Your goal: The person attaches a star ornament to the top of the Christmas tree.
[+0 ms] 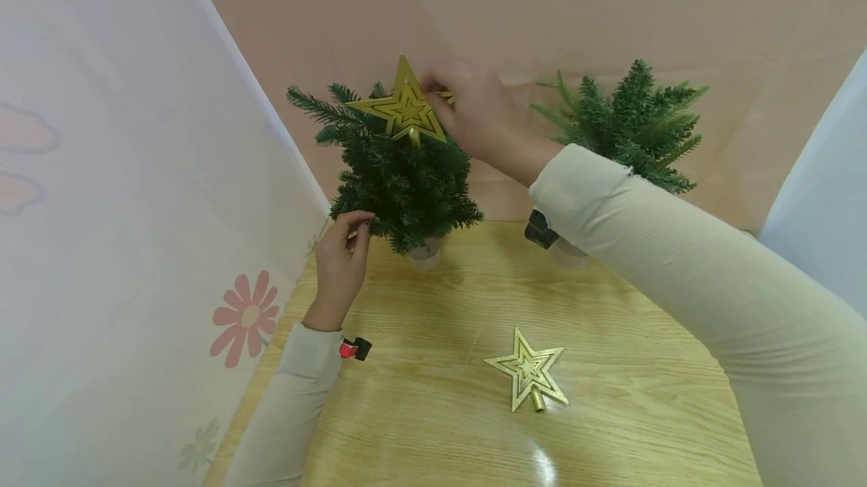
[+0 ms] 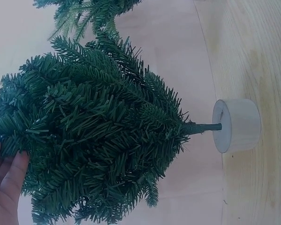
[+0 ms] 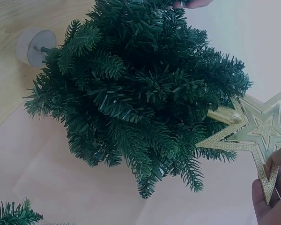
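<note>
A gold star tree topper (image 1: 409,107) is at the top of the left artificial Christmas tree (image 1: 406,178). My right hand (image 1: 477,114) pinches one of its points between thumb and fingers. In the right wrist view the star's tube (image 3: 225,115) lies against the upper branches; whether a branch tip is inside it cannot be told. My left hand (image 1: 342,257) is at the tree's lower left side, thumb and fingertips pinching a branch. The left wrist view shows that hand's fingers (image 2: 14,176) among the needles. A round whitish base (image 2: 241,125) carries the tree's stem.
A second gold star (image 1: 528,368) lies flat on the wooden table (image 1: 420,397). Another small tree (image 1: 630,126) stands at the back right, its base partly behind my right sleeve. A pinkish backdrop (image 1: 508,5) hangs behind, and a white flowered curtain (image 1: 135,208) borders the left.
</note>
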`<state>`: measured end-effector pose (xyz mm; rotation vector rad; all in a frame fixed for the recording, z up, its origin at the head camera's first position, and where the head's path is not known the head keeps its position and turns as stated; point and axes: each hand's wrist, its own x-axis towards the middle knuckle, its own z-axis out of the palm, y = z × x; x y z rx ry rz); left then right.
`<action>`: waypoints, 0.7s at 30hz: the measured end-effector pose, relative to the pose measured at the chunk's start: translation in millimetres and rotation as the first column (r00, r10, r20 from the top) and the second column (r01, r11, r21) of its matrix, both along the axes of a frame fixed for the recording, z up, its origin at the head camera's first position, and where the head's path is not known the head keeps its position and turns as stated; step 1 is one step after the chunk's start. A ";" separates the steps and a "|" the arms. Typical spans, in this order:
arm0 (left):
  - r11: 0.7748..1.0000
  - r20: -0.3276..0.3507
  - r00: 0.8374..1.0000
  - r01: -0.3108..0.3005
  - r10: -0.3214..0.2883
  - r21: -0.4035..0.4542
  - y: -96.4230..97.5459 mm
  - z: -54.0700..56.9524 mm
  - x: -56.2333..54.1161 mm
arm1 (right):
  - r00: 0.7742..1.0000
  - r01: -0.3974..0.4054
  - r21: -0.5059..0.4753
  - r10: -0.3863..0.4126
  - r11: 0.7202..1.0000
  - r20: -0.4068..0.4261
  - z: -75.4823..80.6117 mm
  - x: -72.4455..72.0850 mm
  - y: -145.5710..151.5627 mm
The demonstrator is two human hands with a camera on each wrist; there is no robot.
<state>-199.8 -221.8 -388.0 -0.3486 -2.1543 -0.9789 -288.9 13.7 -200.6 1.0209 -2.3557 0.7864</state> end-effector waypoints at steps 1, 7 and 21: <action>1.000 -0.005 1.000 0.001 -0.001 -0.003 0.2 0.5 0.0 | 1.000 0.002 0.002 -0.002 1.000 0.003 0.0 -0.3 0.2; 1.000 -0.021 1.000 0.008 -0.008 -0.007 1.3 2.3 -0.5 | 1.000 0.005 0.002 -0.005 1.000 -0.001 -0.8 -2.3 0.9; 1.000 -0.016 1.000 0.011 -0.011 0.001 0.6 0.7 0.3 | 1.000 -0.005 0.005 0.005 1.000 0.025 -4.5 -2.7 0.3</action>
